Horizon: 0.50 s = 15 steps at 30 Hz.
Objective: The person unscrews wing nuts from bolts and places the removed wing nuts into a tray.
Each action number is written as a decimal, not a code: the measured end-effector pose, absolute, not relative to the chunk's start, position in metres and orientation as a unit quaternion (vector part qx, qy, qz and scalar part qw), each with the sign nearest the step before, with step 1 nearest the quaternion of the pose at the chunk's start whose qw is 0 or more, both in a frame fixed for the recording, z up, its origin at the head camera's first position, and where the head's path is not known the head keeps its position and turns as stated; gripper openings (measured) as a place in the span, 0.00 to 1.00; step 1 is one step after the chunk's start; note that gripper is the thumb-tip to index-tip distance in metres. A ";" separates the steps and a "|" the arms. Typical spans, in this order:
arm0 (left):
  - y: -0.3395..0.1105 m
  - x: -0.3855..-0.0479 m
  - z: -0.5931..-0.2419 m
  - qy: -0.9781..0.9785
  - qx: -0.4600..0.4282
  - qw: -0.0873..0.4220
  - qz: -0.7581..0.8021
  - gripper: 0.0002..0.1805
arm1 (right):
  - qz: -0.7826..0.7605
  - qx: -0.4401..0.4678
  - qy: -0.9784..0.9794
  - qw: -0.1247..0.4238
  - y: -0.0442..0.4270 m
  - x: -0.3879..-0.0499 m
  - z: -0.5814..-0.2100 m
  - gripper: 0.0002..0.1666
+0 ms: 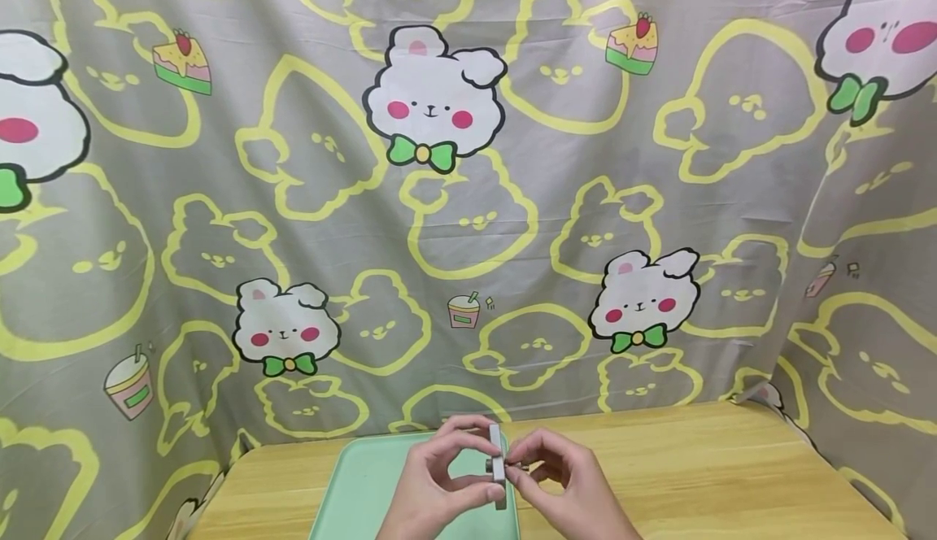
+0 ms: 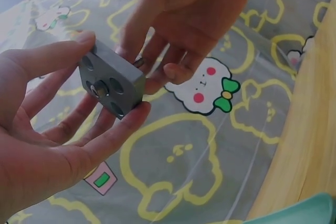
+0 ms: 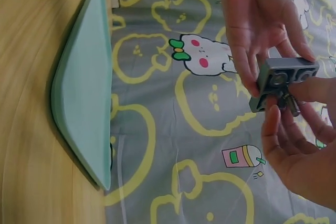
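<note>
A grey square block (image 2: 107, 80) with several round holes is held up in front of me. My left hand (image 1: 439, 475) grips it by its edges, between thumb and fingertips. Through the block runs a metal bolt; its round head (image 2: 98, 88) shows on the left-hand side, and its threaded shank (image 3: 292, 104) sticks out on the other. My right hand (image 1: 560, 479) pinches at the bolt close against the block's face. Its fingertips hide part of the shank, so I cannot tell whether a nut sits there.
A light green tray (image 1: 359, 483) lies on the wooden table (image 1: 695, 467), below and left of the hands. Behind the table hangs a grey curtain (image 1: 542, 223) with rabbit prints, which also covers the sides.
</note>
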<state>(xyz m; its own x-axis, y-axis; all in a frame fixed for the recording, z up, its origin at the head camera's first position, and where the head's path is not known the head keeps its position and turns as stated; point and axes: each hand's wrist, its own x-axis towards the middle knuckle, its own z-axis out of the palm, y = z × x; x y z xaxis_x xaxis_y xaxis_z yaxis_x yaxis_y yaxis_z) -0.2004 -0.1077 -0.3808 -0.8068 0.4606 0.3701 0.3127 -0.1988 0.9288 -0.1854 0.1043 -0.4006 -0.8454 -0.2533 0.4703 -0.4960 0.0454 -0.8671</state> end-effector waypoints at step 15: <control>-0.113 -0.201 -0.380 0.610 0.282 0.056 0.738 0.19 | 0.406 0.446 -0.668 0.437 0.094 -0.196 -0.414 0.04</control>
<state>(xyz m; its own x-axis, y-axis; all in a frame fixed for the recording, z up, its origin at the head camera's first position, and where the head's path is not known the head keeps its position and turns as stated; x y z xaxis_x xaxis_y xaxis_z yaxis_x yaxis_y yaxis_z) -0.2011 -0.1128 -0.3799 -0.8348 0.4270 0.3476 0.2607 -0.2495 0.9326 -0.1957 0.0943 -0.4141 -0.2204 -0.2417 0.9450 -0.9501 0.2723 -0.1520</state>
